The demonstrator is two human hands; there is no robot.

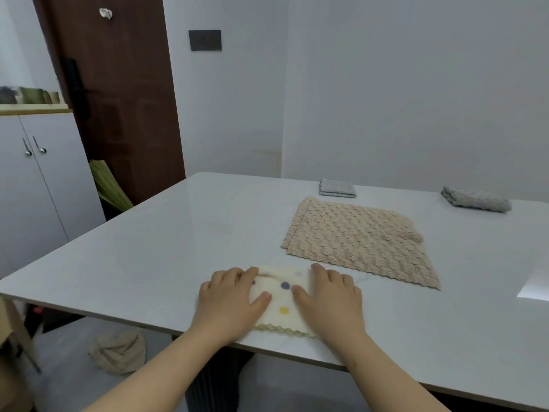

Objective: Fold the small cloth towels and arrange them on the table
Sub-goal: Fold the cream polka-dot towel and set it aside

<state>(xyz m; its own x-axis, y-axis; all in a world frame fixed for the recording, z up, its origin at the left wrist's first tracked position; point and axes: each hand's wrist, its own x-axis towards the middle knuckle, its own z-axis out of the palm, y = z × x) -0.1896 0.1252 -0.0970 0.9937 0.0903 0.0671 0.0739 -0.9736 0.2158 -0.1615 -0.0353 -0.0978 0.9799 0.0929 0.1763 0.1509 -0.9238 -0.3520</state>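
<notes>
Lower centre of frame: cream dotted towel (282, 301), folded, at near edge of surface (148, 248). Left hand (228, 301) pressing its left side, right hand (329, 301) its right; fingers (325, 274) fairly straight, close together, thumbs inward on the cloth. Right of centre: beige towel (359, 242) spread flat. Behind it: folded grey towel (337, 188). Far right: second grey towel (475, 199), folded. Lower left, on floor: crumpled beige cloth (118, 352)

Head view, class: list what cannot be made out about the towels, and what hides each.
- Dotted towel: side edges, head view, covered by left hand and right hand.
- Far-right grey towel: fold count, head view, too small.
- Table: right end, cut off by frame edge.
</notes>
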